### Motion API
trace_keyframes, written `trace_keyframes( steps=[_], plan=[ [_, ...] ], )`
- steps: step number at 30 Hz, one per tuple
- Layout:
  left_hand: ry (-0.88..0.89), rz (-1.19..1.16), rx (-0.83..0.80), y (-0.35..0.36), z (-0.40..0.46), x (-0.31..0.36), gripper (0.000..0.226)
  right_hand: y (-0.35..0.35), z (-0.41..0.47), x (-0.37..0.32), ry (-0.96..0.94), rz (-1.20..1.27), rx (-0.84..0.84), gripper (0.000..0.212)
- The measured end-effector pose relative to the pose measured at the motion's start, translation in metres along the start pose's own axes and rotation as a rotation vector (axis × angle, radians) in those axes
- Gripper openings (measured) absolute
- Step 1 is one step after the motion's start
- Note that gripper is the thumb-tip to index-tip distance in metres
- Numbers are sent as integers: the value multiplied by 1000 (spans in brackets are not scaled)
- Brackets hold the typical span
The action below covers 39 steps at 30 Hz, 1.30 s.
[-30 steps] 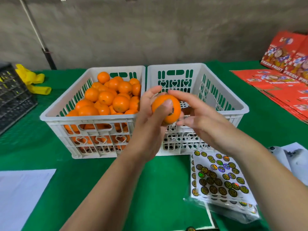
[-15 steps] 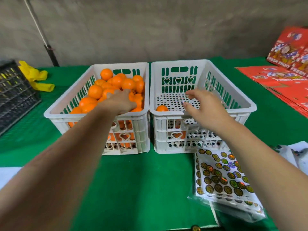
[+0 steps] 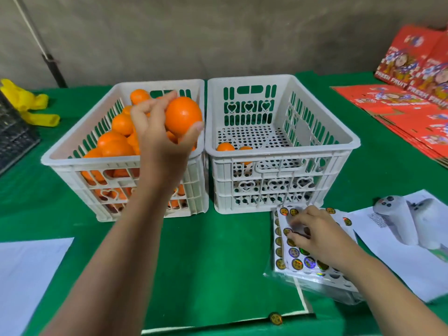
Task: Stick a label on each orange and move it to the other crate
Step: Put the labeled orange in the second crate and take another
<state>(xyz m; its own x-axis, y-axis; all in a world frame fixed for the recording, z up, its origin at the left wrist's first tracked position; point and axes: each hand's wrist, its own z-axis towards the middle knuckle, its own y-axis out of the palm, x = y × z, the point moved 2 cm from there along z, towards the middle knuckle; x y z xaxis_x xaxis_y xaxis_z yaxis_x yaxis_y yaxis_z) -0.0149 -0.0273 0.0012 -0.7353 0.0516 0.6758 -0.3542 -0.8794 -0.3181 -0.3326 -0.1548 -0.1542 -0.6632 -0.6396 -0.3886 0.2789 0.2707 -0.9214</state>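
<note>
My left hand (image 3: 162, 132) grips one orange (image 3: 183, 116) and holds it above the left white crate (image 3: 72, 154), which is piled with several oranges (image 3: 114, 141). The right white crate (image 3: 349, 144) holds two oranges (image 3: 225, 146) in its near left corner. My right hand (image 3: 310, 234) lies on the label sheet (image 3: 288, 255) in front of the right crate, its fingertips curled onto a round label near the sheet's top. I cannot tell whether a label is lifted.
A loose round label (image 3: 276, 318) lies on the green tablecloth near the front edge. White paper (image 3: 29, 270) lies at the front left. A white controller (image 3: 402, 219) rests on paper at the right. Red fruit boxes (image 3: 412, 98), a yellow object (image 3: 26, 103) and a black crate (image 3: 14, 137) flank the crates.
The labelled orange went into the right crate. My left hand then took a new orange from the left crate and lifted it. My right hand came back to the label sheet.
</note>
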Motion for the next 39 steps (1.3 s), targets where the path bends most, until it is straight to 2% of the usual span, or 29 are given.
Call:
trace_keyframes(
  steps=[3, 6, 10, 13, 17, 21, 23, 25, 28, 30, 32, 39],
  plan=[
    [154, -110, -67, 13, -66, 17, 61, -3, -1, -4, -12, 6, 16, 25],
    [33, -325, -298, 37, -129, 21, 60, -3, -5, -9, -34, -17, -12, 19],
    [-184, -326, -570, 73, -182, 16, 61, -6, -7, -17, -21, 62, 25, 12],
    [-288, -409, -657, 94, -204, 6, 60, -11, -10, -16, 30, 234, 114, 21],
    [-372, -428, -756, 108, -211, 2, 59, -15, -15, -13, 133, 486, 152, 19],
    [-453, -430, -800, 113, -213, -1, 62, -22, -17, -16, 130, 615, 196, 17],
    [-458, -421, -791, 113, -214, -3, 64, -25, -18, -21, 104, 636, 245, 18],
    [-457, -399, -773, 113, -213, -5, 67, -29, -19, -27, 101, 756, 262, 17],
    [-439, -346, -763, 113, -210, -6, 74, -34, -20, -34, 108, 959, 165, 21],
    [-404, -324, -742, 111, -208, -4, 74, -32, -17, -40, 77, 966, 63, 20],
    [-359, -297, -728, 109, -206, -1, 73, -28, -15, -45, 57, 964, 5, 10],
    [-317, -282, -701, 100, -204, 1, 70, -24, -11, -48, 84, 1011, -91, 17]
  ],
)
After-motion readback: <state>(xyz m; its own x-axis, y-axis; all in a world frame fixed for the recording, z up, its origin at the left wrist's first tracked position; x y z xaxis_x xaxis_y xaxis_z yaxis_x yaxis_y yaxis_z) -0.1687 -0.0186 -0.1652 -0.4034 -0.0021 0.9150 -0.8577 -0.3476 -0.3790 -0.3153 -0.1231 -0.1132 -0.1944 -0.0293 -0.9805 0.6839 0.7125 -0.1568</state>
